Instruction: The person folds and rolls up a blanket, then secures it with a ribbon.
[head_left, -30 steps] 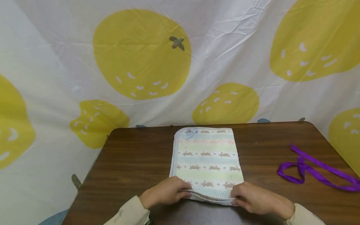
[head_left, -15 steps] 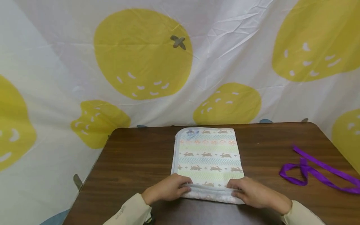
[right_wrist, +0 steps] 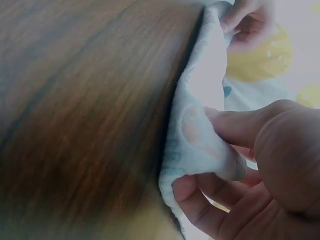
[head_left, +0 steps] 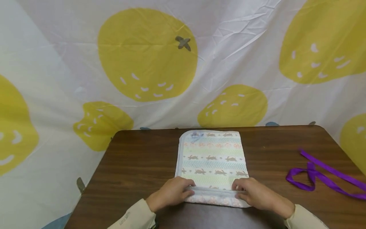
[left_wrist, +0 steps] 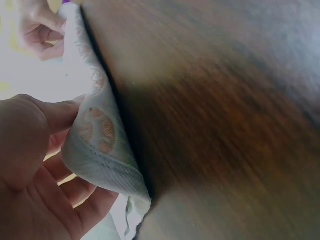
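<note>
A folded cloth (head_left: 214, 159) printed with brown rabbits and pastel stripes lies on the wooden table, its near edge turned up into a narrow flap with a pinkish print. At the flap's left end my left hand (head_left: 172, 192) pinches the fabric; in the left wrist view the thumb (left_wrist: 62, 112) lies on the flap with the fingers behind and under it. My right hand (head_left: 255, 194) pinches the right end the same way, its thumb (right_wrist: 237, 125) on the flap in the right wrist view. Fingertips of both hands are partly hidden by the cloth.
A purple ribbon (head_left: 328, 179) lies loosely looped on the right side of the brown table (head_left: 137, 159). Behind the table's far edge hangs a white curtain (head_left: 234, 41) printed with large yellow fruit.
The cloth's near edge has been folded up and away from the body, forming a flap over the lowest rabbit row. Both hands moved slightly forward with it, still gripping its ends.
</note>
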A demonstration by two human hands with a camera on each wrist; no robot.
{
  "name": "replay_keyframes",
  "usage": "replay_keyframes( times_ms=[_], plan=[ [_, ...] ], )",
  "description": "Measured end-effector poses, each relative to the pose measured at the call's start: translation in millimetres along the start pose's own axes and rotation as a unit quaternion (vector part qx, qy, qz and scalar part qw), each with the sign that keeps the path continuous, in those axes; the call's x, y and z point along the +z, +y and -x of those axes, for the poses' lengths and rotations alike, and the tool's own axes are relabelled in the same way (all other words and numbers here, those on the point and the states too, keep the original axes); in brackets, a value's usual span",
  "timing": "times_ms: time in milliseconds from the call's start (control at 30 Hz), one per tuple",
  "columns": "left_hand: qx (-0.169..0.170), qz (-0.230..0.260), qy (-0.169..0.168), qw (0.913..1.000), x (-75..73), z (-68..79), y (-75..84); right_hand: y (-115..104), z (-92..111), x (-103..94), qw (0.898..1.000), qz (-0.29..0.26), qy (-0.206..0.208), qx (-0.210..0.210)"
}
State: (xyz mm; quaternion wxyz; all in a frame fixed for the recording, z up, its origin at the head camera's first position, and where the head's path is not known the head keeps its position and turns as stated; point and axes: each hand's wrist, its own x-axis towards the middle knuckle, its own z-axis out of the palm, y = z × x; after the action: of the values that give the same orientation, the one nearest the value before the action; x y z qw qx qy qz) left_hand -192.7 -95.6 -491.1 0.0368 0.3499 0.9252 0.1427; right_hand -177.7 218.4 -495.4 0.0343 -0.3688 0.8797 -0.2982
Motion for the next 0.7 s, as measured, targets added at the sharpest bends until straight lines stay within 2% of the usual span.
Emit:
replay_keyframes(
  times_ms=[133,233,300,367,467,500,600,700],
  plan=[
    [0.015,-0.066,0.023,0.9975,2.7,0.7,2.2,1,1,2.0,0.999,0.038,0.015,-0.010],
    [0.054,-0.133,0.063,0.9877,5.7,0.9,2.7,0,4,4.2,0.995,0.089,0.038,-0.035],
    [0.083,-0.170,0.095,0.9774,7.4,0.8,2.9,0,5,6.4,0.984,0.146,0.068,-0.071],
    [0.113,-0.197,0.122,0.9663,8.2,0.1,3.6,-1,4,8.4,0.969,0.202,0.099,-0.105],
    [0.158,-0.225,0.144,0.9505,8.8,-1.1,6.0,-2,2,11.1,0.941,0.270,0.136,-0.151],
    [0.173,-0.231,0.146,0.9465,8.9,-1.3,7.2,-3,1,11.8,0.936,0.280,0.140,-0.162],
    [0.210,-0.241,0.138,0.9376,8.8,-1.2,10.1,-6,0,13.5,0.925,0.301,0.136,-0.189],
    [0.228,-0.243,0.120,0.9352,8.8,0.3,11.6,-8,1,13.9,0.921,0.311,0.125,-0.201]
  ],
)
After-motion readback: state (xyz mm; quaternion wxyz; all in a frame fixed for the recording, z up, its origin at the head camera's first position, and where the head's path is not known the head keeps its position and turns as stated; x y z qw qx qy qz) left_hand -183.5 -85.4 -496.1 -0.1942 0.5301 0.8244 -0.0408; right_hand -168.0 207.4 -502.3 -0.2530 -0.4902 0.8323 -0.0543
